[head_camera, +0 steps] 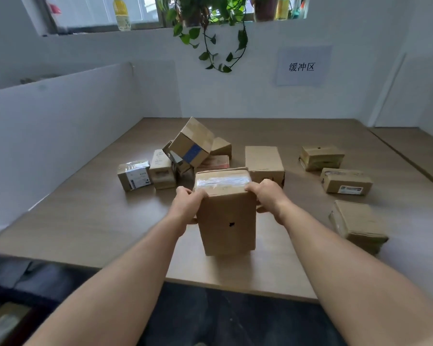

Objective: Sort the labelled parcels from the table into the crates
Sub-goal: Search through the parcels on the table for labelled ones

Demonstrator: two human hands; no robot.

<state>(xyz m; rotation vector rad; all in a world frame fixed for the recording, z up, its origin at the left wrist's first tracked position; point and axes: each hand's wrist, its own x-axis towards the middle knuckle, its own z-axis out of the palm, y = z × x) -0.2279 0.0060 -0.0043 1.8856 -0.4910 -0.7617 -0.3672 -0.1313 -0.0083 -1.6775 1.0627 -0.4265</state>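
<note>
Hands, left point(188, 204) & right point(268, 196), were clamped on opposite sides of a tall cardboard parcel point(227, 216) held upright nr the table point(85, 221) front edge, w/ other parcels point(193, 146) spread behind toward the back edge.

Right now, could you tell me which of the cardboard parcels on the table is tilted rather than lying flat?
The brown cardboard parcel with the blue patch, propped atop the far-left cluster, leans on one edge; the others visible rest flat on the wooden table.
</note>
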